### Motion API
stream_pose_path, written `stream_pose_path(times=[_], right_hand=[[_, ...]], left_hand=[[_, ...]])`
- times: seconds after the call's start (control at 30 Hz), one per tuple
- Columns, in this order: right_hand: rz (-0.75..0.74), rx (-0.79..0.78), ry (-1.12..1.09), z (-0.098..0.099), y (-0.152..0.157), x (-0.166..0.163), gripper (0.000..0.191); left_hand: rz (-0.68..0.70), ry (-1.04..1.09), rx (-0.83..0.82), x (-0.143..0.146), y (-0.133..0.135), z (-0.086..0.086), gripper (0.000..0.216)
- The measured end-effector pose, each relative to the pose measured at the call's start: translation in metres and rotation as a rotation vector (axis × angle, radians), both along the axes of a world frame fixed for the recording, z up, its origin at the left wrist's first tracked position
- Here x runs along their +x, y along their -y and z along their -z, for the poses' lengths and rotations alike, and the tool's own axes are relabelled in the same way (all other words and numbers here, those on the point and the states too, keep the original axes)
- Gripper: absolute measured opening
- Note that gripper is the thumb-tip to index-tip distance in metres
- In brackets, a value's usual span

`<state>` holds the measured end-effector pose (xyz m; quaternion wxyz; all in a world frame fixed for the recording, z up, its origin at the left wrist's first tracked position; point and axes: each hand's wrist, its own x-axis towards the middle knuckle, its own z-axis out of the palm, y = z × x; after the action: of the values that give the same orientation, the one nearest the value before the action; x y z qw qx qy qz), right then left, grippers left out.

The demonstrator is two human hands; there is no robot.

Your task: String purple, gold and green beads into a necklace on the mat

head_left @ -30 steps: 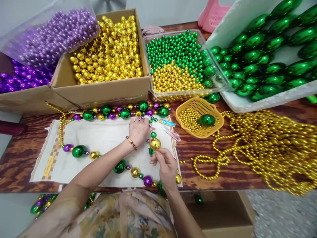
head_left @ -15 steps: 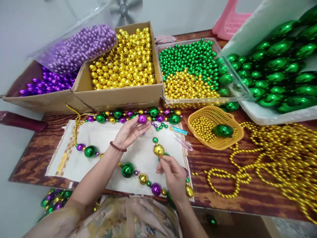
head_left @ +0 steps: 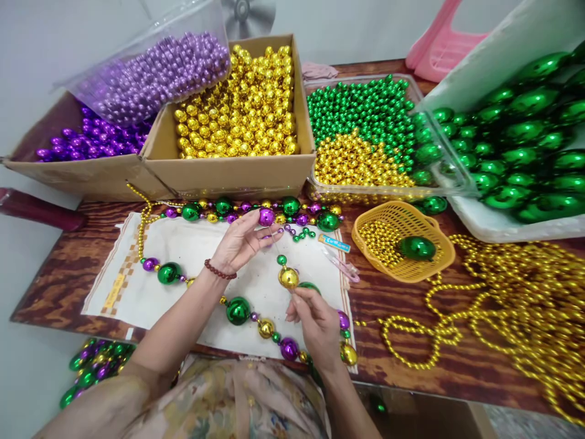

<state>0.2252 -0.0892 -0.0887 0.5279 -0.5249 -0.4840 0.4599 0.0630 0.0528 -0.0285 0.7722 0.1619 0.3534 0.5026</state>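
My left hand [head_left: 237,244] holds a shiny purple bead [head_left: 267,217] between thumb and fingertips, its other fingers loosely curled. A thin string [head_left: 275,239] runs from this bead down to a small green bead [head_left: 282,260] and a large gold bead [head_left: 288,278]. Just below the gold bead, my right hand [head_left: 315,320] pinches the beaded string with thumb and forefinger. A larger green bead [head_left: 309,286] shows partly behind that hand. The rest of the necklace, with green beads [head_left: 238,310], gold and purple ones, curves over the white cloth [head_left: 183,241].
Boxes of purple beads [head_left: 109,141] and gold beads [head_left: 247,116] stand at the back. A clear tub [head_left: 365,188] holds small green and gold beads. To the right are a yellow basket [head_left: 439,259], a foam box [head_left: 493,228] of green beads and piled gold bead strands [head_left: 525,305].
The view has shifted slightly. Both hands keep their holds, and the string between the purple bead and the small green bead now shows more clearly.
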Motion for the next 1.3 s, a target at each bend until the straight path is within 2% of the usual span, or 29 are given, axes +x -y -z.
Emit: stream_pose_path(times=[0.37, 0.6, 0.73, 0.87, 1.03, 1.2, 1.3], right_hand=[[0.018, -0.029, -0.007, 0.0, 0.0, -0.005, 0.013], [0.044, -0.039, -0.034, 0.002, -0.002, -0.008, 0.014], [0.069, -0.073, -0.076, 0.001, -0.007, -0.011, 0.016], [0.065, -0.099, -0.122, 0.0, -0.009, -0.01, 0.017], [0.068, -0.123, -0.173, -0.003, -0.012, -0.009, 0.02], [-0.033, -0.192, -0.323, -0.007, -0.014, -0.008, 0.022], [-0.022, -0.275, -0.394, -0.004, -0.013, -0.006, 0.024]], left_hand=[[0.007, -0.031, 0.052, -0.001, 0.001, 0.002, 0.011], [0.064, -0.048, 0.148, 0.002, 0.012, -0.006, 0.026], [0.089, -0.097, 0.186, 0.007, 0.023, -0.008, 0.033], [0.049, -0.134, 0.228, 0.009, 0.03, -0.009, 0.034], [0.077, -0.18, 0.26, 0.01, 0.033, -0.005, 0.034], [0.039, -0.214, 0.256, 0.012, 0.034, 0.0, 0.033], [0.073, -0.244, 0.249, 0.013, 0.04, 0.004, 0.033]])
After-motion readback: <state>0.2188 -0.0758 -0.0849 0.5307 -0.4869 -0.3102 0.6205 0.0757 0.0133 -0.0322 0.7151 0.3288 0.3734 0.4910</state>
